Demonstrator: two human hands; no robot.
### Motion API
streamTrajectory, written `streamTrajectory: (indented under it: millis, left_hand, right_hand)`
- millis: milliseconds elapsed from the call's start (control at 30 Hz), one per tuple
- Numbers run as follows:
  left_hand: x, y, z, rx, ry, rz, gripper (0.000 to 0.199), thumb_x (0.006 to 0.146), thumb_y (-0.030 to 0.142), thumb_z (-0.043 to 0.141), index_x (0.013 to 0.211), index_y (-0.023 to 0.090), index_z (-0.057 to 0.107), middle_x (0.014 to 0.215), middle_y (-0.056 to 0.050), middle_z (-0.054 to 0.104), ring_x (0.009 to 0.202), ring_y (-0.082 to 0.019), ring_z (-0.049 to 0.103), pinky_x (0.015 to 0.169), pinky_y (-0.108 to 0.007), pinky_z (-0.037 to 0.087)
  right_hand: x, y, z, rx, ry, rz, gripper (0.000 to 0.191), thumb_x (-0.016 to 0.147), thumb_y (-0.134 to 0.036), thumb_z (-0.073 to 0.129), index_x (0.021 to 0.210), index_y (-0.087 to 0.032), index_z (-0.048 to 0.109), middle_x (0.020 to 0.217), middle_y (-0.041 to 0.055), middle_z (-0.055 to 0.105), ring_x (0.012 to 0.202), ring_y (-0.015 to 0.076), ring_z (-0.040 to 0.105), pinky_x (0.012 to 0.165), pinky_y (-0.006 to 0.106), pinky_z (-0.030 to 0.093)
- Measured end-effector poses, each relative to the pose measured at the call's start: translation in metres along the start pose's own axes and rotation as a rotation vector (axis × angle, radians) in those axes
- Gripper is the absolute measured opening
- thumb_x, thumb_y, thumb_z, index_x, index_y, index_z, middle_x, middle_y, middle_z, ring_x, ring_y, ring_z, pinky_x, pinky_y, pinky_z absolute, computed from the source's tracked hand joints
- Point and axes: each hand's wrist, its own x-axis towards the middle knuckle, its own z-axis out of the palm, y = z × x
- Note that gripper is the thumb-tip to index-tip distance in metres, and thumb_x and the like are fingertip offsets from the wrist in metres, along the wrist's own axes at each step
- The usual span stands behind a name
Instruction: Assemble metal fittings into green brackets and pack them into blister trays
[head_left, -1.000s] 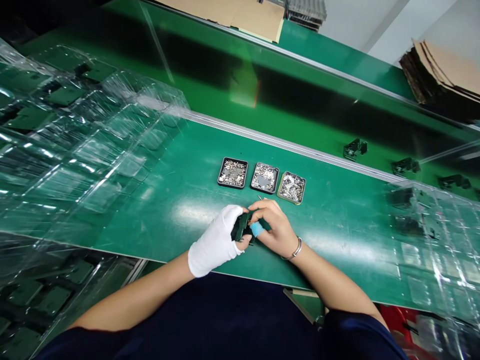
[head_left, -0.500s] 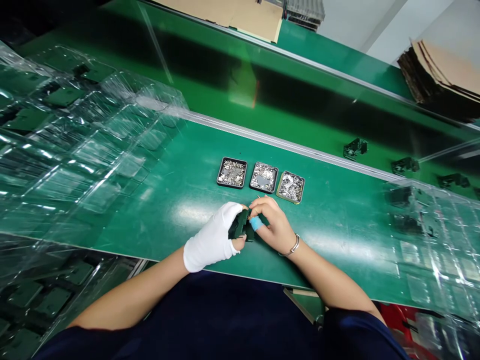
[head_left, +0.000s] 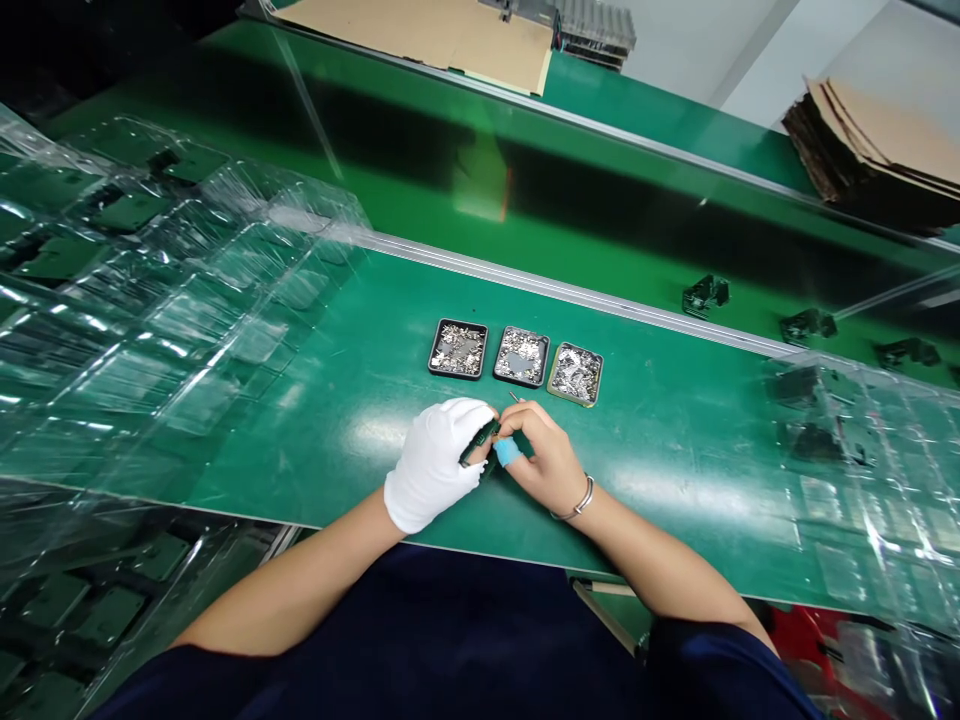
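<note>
My left hand (head_left: 439,462), in a white fingertip-less glove, is closed round a small dark plastic part (head_left: 486,438). Glove and thumb hide most of that part. My right hand (head_left: 546,455) meets it from the right, thumb and fingers pinched together at its edge. Blue tape wraps the right thumb. A thin metal tool (head_left: 514,397) pokes out above the right fingers; its kind cannot be made out. Just beyond the hands lie three small square trays of shiny metal pieces: a left tray (head_left: 431,362), a middle tray (head_left: 497,372) and a right tray (head_left: 552,388).
Clear plastic blister trays (head_left: 187,300) with dark parts are stacked at left; more trays (head_left: 847,500) stand at right. A metal rail (head_left: 525,285) crosses behind the small trays. Several dark parts (head_left: 705,295) sit beyond it. Cardboard sheets (head_left: 877,140) are piled at back right.
My left hand has turned inward over the dark part, tilting it and covering more of it. My right hand stays pinched at its edge. The view has shifted slightly.
</note>
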Motion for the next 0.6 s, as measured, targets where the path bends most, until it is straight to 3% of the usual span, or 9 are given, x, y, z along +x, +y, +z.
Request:
streamTrajectory:
  millis: [133, 233, 367, 467, 533, 600]
  left_hand:
    - [-0.003, 0.007, 0.007, 0.149, 0.019, -0.054, 0.018, 0.078, 0.017, 0.046, 0.090, 0.016, 0.059, 0.086, -0.012, 0.064, 0.081, -0.028, 0.061, 0.070, -0.041, 0.050]
    - [-0.007, 0.008, 0.014, 0.162, 0.027, -0.080, 0.024, 0.075, 0.020, 0.051, 0.098, 0.015, 0.056, 0.092, -0.014, 0.063, 0.087, -0.031, 0.060, 0.074, -0.044, 0.050]
    - [-0.011, -0.001, 0.015, -0.056, -0.022, -0.123, 0.041, 0.075, 0.026, 0.055, 0.114, 0.016, 0.045, 0.108, -0.014, 0.057, 0.101, -0.029, 0.058, 0.085, -0.045, 0.050]
    - [-0.014, -0.011, 0.010, -0.213, -0.131, -0.245, 0.039, 0.078, 0.024, 0.053, 0.115, 0.018, 0.042, 0.113, -0.012, 0.055, 0.106, -0.026, 0.058, 0.090, -0.043, 0.050]
    - [-0.015, -0.017, 0.007, -0.262, -0.170, -0.300, 0.041, 0.078, 0.024, 0.054, 0.116, 0.019, 0.041, 0.118, -0.012, 0.054, 0.111, -0.027, 0.056, 0.094, -0.045, 0.048]
    - [-0.016, -0.020, 0.003, -0.298, -0.184, -0.302, 0.046, 0.079, 0.026, 0.055, 0.121, 0.019, 0.039, 0.124, -0.013, 0.052, 0.118, -0.028, 0.053, 0.099, -0.046, 0.045]
  right_hand:
    - [-0.003, 0.006, 0.007, -0.095, 0.015, 0.015, 0.014, 0.080, -0.012, 0.045, 0.088, -0.023, 0.046, 0.091, 0.0068, 0.057, 0.086, 0.0195, 0.057, 0.076, 0.034, 0.050]
    - [-0.001, 0.009, 0.005, -0.090, -0.010, 0.033, 0.011, 0.084, -0.014, 0.044, 0.089, -0.023, 0.048, 0.092, 0.0069, 0.058, 0.088, 0.0192, 0.058, 0.078, 0.034, 0.050]
    - [0.012, 0.019, -0.018, -0.022, -0.012, 0.074, 0.008, 0.087, -0.021, 0.050, 0.094, -0.024, 0.053, 0.093, 0.0048, 0.061, 0.086, 0.0179, 0.060, 0.076, 0.032, 0.051]
    - [0.031, 0.035, -0.045, -0.191, 0.060, 0.161, 0.008, 0.086, -0.019, 0.051, 0.089, -0.022, 0.058, 0.088, 0.0039, 0.064, 0.083, 0.0182, 0.060, 0.076, 0.032, 0.049]
    - [0.046, 0.048, -0.059, -0.357, -0.017, 0.187, 0.012, 0.085, -0.015, 0.050, 0.087, -0.020, 0.061, 0.088, 0.0053, 0.065, 0.085, 0.0193, 0.060, 0.077, 0.032, 0.047]
    - [0.061, 0.058, -0.065, -0.525, -0.217, 0.164, 0.016, 0.084, -0.011, 0.049, 0.088, -0.018, 0.064, 0.092, 0.0075, 0.066, 0.089, 0.0207, 0.059, 0.084, 0.034, 0.044]
